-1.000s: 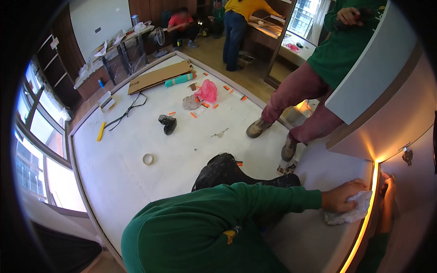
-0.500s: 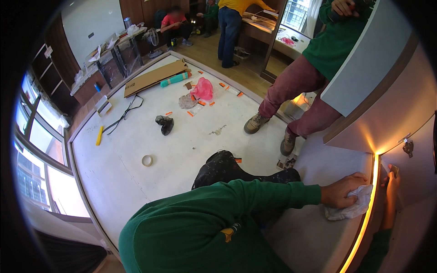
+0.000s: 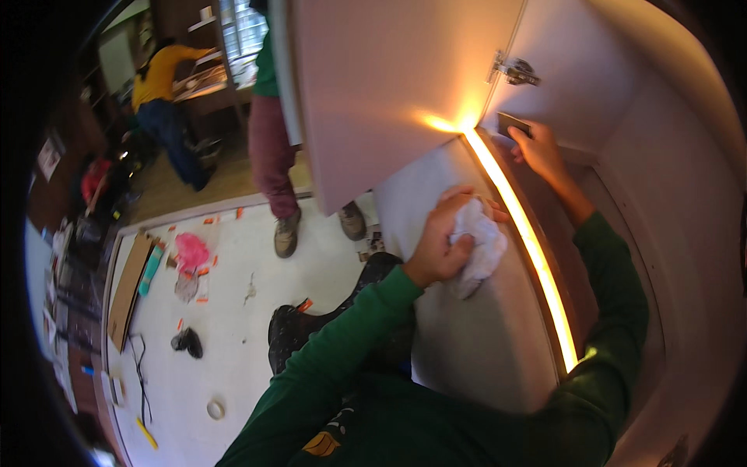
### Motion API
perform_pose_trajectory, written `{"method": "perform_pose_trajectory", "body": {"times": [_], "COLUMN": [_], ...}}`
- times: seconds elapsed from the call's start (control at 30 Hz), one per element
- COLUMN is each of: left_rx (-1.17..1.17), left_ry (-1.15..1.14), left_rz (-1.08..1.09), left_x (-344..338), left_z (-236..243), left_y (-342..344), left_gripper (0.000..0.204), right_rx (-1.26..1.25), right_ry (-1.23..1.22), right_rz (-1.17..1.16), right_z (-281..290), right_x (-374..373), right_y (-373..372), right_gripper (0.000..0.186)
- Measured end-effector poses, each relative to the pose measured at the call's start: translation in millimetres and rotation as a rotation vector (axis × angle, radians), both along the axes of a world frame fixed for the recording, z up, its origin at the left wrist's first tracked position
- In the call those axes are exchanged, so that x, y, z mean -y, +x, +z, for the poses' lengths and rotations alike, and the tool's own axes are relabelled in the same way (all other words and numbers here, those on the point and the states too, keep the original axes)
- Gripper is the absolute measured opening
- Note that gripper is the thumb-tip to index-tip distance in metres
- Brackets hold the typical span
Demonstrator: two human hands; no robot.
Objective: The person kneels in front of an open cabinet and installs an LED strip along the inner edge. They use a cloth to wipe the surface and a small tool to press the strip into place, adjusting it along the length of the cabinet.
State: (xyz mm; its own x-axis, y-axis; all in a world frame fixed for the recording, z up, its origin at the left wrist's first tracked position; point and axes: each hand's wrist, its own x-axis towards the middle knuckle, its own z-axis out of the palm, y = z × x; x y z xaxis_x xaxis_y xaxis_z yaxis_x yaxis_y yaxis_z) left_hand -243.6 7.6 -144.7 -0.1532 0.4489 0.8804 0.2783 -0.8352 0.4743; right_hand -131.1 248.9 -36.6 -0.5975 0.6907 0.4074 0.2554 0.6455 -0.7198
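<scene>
My left hand (image 3: 440,243) is closed round a crumpled white cloth (image 3: 482,247), just beside a glowing LED light strip (image 3: 531,243) along the cabinet's front edge. Inside the cabinet, on the other side of the strip, my right hand (image 3: 542,156) pinches a small flat rectangular piece (image 3: 509,124), dark and thin; what it is made of does not show. That piece is close to the inner wall, below a metal hinge (image 3: 520,70); whether it touches the wall I cannot tell.
An open cabinet door (image 3: 389,93) stands ahead, a person in maroon trousers (image 3: 272,148) behind it. On the white floor panel (image 3: 241,342) lie a tape roll (image 3: 215,409), flattened cardboard (image 3: 128,292), a pink plastic bag (image 3: 191,251) and a yellow-handled tool (image 3: 146,434). Other people are farther back.
My view has swung right, toward the cabinet interior. My left hand has lifted the cloth back from the strip. My right hand, partly hidden before, now shows clearly with the flat piece.
</scene>
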Motion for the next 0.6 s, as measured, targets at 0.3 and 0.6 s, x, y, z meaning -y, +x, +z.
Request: {"method": "perform_pose_trajectory", "body": {"times": [0.3, 0.6], "left_rx": [-0.057, -0.05], "left_ry": [-0.041, -0.027], "left_rz": [-0.017, -0.009], "left_x": [1, 0], "left_z": [10, 9], "left_y": [-3, -5], "left_gripper": [0.049, 0.047], "right_rx": [0.117, 0.102], "right_ry": [0.087, 0.028], "right_rz": [0.137, 0.16], "right_z": [-22, -36], "right_x": [-1, -12], "right_y": [-14, -28], "right_gripper": [0.036, 0.039]}}
